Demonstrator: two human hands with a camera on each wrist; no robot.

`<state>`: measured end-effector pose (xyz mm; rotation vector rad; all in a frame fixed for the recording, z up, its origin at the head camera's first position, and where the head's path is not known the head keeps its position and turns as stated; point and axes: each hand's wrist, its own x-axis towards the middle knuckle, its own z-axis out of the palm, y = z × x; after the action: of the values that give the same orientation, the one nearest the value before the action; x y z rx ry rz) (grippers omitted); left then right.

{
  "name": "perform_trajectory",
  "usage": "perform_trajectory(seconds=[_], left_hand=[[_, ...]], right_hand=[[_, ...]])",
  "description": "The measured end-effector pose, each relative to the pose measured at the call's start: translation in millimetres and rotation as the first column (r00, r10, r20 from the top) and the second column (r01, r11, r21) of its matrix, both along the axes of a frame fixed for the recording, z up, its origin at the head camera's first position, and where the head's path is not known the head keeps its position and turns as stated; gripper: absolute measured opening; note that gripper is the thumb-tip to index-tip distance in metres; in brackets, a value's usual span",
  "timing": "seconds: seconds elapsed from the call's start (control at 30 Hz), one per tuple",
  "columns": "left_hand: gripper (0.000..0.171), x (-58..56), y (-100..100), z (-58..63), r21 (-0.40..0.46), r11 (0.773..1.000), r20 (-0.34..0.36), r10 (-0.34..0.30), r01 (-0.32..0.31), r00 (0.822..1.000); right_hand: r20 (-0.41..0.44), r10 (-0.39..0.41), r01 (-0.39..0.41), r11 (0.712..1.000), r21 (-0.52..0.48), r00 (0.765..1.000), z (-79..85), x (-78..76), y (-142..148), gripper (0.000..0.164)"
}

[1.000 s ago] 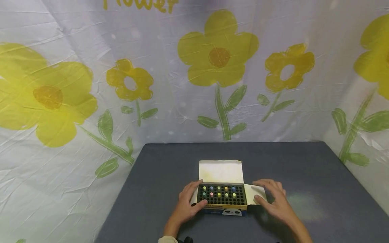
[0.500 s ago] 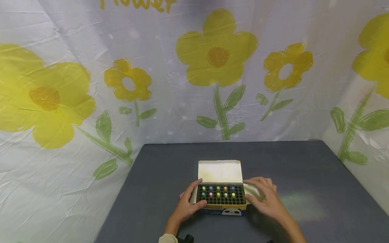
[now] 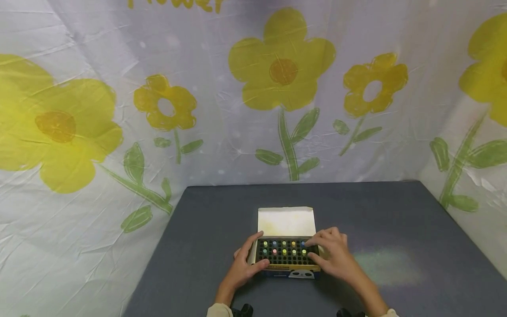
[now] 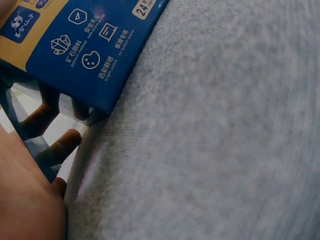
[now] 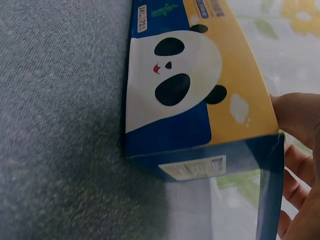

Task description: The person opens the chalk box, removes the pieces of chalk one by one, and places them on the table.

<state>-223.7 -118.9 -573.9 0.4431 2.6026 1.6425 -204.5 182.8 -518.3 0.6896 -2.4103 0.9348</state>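
Observation:
A blue and yellow chalk box (image 3: 283,273) with a panda on its front stands in the head view, its white lid (image 3: 286,221) folded back. Inside, a black holed insert (image 3: 279,259) carries several coloured chalk sticks in two rows. My left hand (image 3: 240,269) grips the box's left end, thumb at the front edge and index finger toward the back corner. Over the right end reaches my right hand (image 3: 333,255), its index fingertip beside a blue chalk stick (image 3: 303,243) and its thumb near a yellow-green one (image 3: 304,252). Whether it touches them I cannot tell.
The box rests on a dark grey table (image 3: 222,211). A white cloth with yellow flowers (image 3: 283,72) hangs behind and along the sides. In the right wrist view, an end flap (image 5: 270,200) sticks out from the box near my right fingers.
My right hand has moved left, from the right end flap to above the right part of the insert. The left hand keeps its hold on the box, which stays in place.

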Motion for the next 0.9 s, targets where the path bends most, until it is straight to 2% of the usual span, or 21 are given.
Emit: perform_trajectory(seconds=[0.17, 0.4, 0.6, 0.9], left_hand=[[0.074, 0.4, 0, -0.5, 0.012, 1.000, 0.009, -0.003, 0.002, 1.000], [0.073, 1.0, 1, -1.5, 0.049, 0.999, 0.023, -0.012, 0.011, 1.000], [0.073, 0.2, 1, -3.3, 0.050, 0.999, 0.024, -0.003, 0.002, 1.000], [0.074, 0.4, 2, -3.9, 0.044, 0.999, 0.024, 0.013, -0.014, 1.000]], right_hand=[[0.017, -0.019, 0.018, 0.997, 0.072, 1.000, 1.7, 0.0, -6, 0.033], [0.088, -0.053, 0.042, 0.991, 0.125, 0.995, 3.9, 1.8, -12, 0.026], [0.068, -0.065, 0.056, 0.990, 0.126, 0.996, 4.0, 1.8, -15, 0.025], [0.043, -0.041, 0.038, 0.997, 0.064, 0.998, 4.6, 3.9, -15, 0.027]])
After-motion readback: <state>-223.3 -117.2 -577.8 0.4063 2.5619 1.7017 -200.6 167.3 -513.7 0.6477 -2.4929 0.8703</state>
